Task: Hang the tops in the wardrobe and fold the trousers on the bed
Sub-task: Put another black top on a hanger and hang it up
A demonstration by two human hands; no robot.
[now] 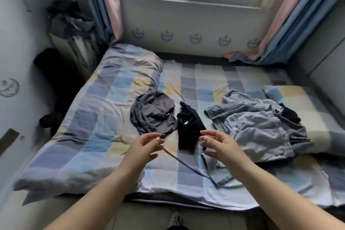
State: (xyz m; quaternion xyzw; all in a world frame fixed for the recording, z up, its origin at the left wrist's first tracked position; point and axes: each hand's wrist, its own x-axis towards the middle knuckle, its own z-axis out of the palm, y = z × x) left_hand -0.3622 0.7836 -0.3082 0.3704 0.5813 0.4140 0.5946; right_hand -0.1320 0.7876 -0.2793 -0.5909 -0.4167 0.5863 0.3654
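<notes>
We stand at the near edge of the bed [89, 129], both hands out over the checked cover. Our left hand [143, 147] pinches a thin dark strap [179, 160] between thumb and fingertip, at the near hem of the grey top [153, 114] that lies crumpled at the bed's middle. Our right hand [218, 145] hovers with its grip spread and loosely curved, holding nothing that we can see, its fingertips just beside the black garment [188, 129], which lies touching the grey top.

The pale blue-grey pile [261, 129] (tops or trousers, we cannot tell which) is heaped toward the right edge, near a pillow [298, 102].

The risks, as we judge them: the strap trails toward the near edge and appears to run on to another piece of cloth there, so lifting by it alone may drag a second garment along or pull it off the bed. A pinch that slight could also slip once the cloth's weight comes on. And with the grey and black pieces touching, raising one may tangle or carry the other.
</notes>
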